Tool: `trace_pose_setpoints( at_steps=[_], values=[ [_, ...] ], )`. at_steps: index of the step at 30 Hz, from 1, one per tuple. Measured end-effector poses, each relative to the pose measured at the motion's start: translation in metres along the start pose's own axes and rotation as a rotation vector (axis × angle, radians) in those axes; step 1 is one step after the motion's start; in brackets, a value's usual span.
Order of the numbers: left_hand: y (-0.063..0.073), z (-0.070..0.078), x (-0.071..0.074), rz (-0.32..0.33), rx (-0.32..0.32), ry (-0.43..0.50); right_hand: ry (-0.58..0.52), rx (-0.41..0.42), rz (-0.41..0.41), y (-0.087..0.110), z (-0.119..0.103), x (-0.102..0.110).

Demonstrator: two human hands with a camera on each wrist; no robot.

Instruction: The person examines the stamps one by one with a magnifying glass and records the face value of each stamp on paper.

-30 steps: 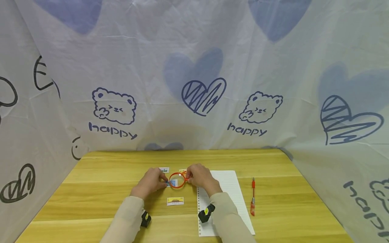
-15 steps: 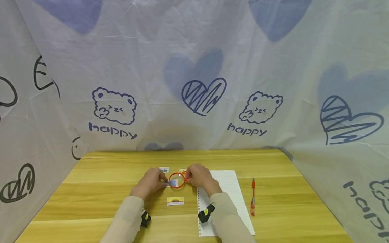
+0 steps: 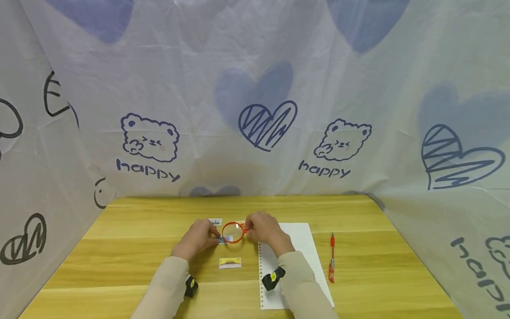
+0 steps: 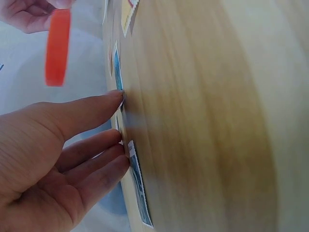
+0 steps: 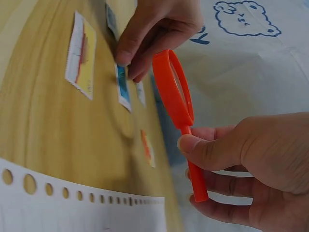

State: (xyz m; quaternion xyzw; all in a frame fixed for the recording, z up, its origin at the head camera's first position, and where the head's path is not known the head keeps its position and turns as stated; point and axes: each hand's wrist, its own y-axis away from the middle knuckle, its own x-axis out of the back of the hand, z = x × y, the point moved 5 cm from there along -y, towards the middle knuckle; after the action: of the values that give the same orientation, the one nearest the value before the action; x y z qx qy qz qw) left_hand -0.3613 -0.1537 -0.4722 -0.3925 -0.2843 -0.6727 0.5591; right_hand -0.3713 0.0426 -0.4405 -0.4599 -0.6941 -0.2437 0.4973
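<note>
In the head view, my right hand (image 3: 264, 230) grips the thin handle of a red magnifying glass (image 3: 233, 243). In the right wrist view, the magnifying glass (image 5: 166, 92) is held clear of the table, its round lens tilted. Below it lies a blue postage stamp (image 5: 123, 89), flat on the wood. My left hand (image 3: 198, 239) pinches that stamp's left end between thumb and fingertips. The left wrist view shows the thumb of my left hand (image 4: 63, 145) on the stamp's edge, the other fingers resting by a second, darker stamp (image 4: 140, 186).
A yellow stamp (image 3: 229, 263) lies nearer me. Behind are a white-and-green stamp (image 3: 215, 222) and a red-and-yellow stamp (image 5: 147, 147), partly covered in the head view. A lined sheet (image 3: 296, 230) lies under my right forearm, with a red pen (image 3: 332, 257) to its right.
My right hand has lifted the magnifying glass slightly and shifted it a little away from me, tilting its lens. My left hand stays at the blue stamp.
</note>
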Motion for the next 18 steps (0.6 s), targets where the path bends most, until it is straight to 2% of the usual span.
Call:
trace_pose_setpoints(
  at_steps=[6, 9, 18],
  values=[
    [-0.001, 0.000, -0.001, -0.005, 0.000, -0.001, -0.002, 0.009, 0.013, 0.007, 0.000, 0.020],
    [-0.001, -0.001, -0.001, -0.007, -0.007, -0.008, 0.002, 0.000, 0.026, 0.012, 0.005, 0.028],
    [0.001, 0.001, 0.001, -0.012, 0.021, 0.002, 0.001, -0.038, 0.071, 0.035, 0.028, 0.048]
  ],
)
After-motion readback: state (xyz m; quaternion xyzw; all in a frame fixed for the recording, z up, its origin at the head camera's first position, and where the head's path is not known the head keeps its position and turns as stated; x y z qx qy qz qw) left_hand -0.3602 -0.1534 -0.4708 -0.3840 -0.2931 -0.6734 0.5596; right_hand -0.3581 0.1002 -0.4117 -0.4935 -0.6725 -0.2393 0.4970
